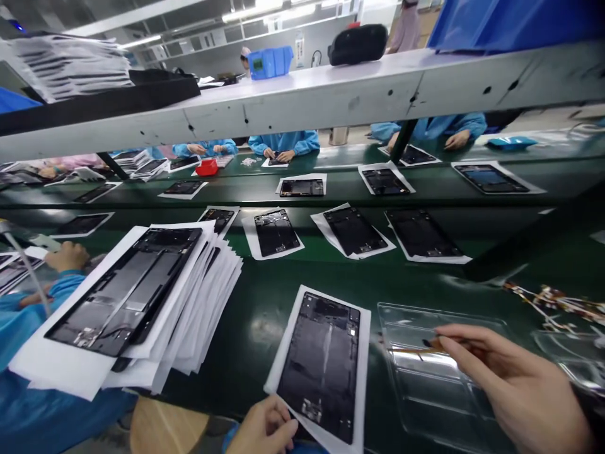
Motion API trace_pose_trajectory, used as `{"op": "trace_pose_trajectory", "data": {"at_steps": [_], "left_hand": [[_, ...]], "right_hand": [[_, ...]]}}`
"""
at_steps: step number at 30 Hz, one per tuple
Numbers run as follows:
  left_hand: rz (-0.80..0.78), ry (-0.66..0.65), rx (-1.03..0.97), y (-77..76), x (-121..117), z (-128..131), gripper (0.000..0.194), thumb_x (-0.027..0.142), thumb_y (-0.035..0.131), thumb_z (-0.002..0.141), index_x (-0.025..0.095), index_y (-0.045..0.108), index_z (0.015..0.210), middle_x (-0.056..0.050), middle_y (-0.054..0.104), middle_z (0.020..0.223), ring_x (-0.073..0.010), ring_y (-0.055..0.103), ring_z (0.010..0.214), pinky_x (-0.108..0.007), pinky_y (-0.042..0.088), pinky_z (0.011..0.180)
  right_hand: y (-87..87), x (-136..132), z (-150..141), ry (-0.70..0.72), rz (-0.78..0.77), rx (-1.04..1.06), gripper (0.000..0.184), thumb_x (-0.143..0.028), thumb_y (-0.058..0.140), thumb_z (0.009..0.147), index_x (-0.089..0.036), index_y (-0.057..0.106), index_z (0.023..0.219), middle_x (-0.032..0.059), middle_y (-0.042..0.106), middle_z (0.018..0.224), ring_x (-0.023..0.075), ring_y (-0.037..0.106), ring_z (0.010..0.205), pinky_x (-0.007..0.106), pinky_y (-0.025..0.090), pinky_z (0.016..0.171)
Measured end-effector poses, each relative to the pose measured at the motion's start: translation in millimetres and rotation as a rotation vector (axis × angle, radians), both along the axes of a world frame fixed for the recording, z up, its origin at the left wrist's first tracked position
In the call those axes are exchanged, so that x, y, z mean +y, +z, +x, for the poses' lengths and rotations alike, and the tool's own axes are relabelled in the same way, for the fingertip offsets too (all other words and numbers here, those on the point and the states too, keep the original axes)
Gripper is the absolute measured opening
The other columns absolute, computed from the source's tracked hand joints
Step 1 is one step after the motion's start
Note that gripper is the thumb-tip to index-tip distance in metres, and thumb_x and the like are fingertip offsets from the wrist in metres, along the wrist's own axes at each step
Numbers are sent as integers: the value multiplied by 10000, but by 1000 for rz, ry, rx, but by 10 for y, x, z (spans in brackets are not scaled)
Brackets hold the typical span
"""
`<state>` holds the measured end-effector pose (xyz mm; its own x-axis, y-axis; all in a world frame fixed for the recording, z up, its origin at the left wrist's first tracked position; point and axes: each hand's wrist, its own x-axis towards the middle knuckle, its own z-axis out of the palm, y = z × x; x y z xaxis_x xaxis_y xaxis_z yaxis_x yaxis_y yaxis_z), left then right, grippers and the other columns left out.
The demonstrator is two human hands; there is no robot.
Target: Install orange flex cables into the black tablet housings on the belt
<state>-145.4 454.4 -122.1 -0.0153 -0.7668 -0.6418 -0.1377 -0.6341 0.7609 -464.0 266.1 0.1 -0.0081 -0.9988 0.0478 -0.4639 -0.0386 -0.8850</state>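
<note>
In front of me a black tablet housing (319,359) lies on a white paper sheet (365,378) on the green bench. My left hand (267,429) is at the lower left edge of that sheet, fingers curled and closed on the paper. To the right, my right hand (515,378) pinches a thin orange-brown flex cable (411,350) with a dark end between thumb and fingers. It hovers over a clear plastic tray (401,403). The cable's far end is blurred.
A tall stack of housings and paper (203,315) stands at the left. More housings on sheets (276,233) line the conveyor ahead. Loose flex cables (558,302) lie far right. A shelf (302,107) crosses above. A co-worker's hand (69,256) is at left; others work opposite.
</note>
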Motion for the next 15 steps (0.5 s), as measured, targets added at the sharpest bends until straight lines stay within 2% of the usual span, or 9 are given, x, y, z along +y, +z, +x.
{"op": "trace_pose_trajectory", "data": {"at_steps": [2, 4, 6, 7, 8, 9, 10, 12, 15], "left_hand": [[-30, -136, -41, 233, 0, 14, 442, 563, 626, 803, 139, 503, 775, -32, 605, 620, -129, 571, 575, -207, 404, 540], [-140, -208, -133, 585, -174, 74, 385, 498, 594, 861, 124, 556, 778, -46, 622, 675, -141, 586, 643, -228, 436, 610], [-375, -167, -196, 915, -456, 61, 306, 410, 645, 855, 138, 612, 993, -84, 663, 997, -180, 616, 908, -265, 465, 817], [-477, -171, -164, 1032, -608, 8, 461, 385, 723, 798, 175, 573, 1180, -92, 617, 1188, -209, 578, 1084, -291, 433, 945], [-555, -189, -100, 1104, -754, -73, 673, 371, 801, 719, 208, 503, 1300, -92, 572, 1281, -228, 538, 1173, -307, 402, 1010], [-605, -233, -9, 1129, -883, -171, 825, 360, 847, 660, 221, 439, 1364, -91, 579, 1276, -230, 542, 1178, -315, 393, 1032], [-625, -281, 64, 1109, -990, -271, 864, 341, 852, 654, 215, 407, 1383, -78, 631, 1176, -216, 588, 1102, -313, 415, 1007], [-665, -288, 30, 973, -1122, -423, 646, 274, 760, 760, 186, 451, 1321, -25, 673, 905, -173, 636, 883, -298, 465, 905], [-815, -169, -375, 695, -1153, -410, 300, 155, 566, 859, 183, 572, 1158, -19, 629, 806, -169, 596, 806, -306, 466, 812]], "right_hand": [[69, 21, 33, 66, 30, 3, 314, -540, 726, 709, -298, 729, 910, 61, 719, 904, 249, 684, 777, 272, 550, 586], [159, 93, 110, 161, 24, 56, 328, -541, 719, 710, -268, 746, 891, 66, 715, 858, 222, 662, 693, 267, 535, 559], [259, 183, 260, 295, 22, 113, 325, -530, 677, 758, -242, 749, 891, 60, 701, 799, 185, 619, 614, 256, 497, 513], [306, 214, 360, 369, 31, 132, 321, -516, 649, 789, -230, 746, 898, 54, 692, 772, 169, 596, 588, 249, 474, 497], [346, 225, 470, 438, 46, 141, 318, -498, 618, 820, -217, 742, 904, 47, 682, 744, 156, 576, 572, 244, 452, 489], [375, 211, 583, 495, 64, 147, 314, -475, 591, 846, -204, 737, 911, 41, 673, 723, 145, 558, 563, 239, 433, 489], [388, 168, 695, 529, 74, 150, 306, -451, 578, 858, -193, 732, 916, 35, 667, 708, 133, 533, 548, 236, 413, 488], [353, 5, 894, 549, 83, 154, 280, -403, 583, 855, -180, 721, 952, 22, 671, 706, 117, 496, 536, 233, 385, 498], [129, -318, 1143, 559, 131, 128, 231, -324, 615, 819, -161, 704, 956, 19, 697, 735, 124, 551, 599, 232, 419, 577]]}}
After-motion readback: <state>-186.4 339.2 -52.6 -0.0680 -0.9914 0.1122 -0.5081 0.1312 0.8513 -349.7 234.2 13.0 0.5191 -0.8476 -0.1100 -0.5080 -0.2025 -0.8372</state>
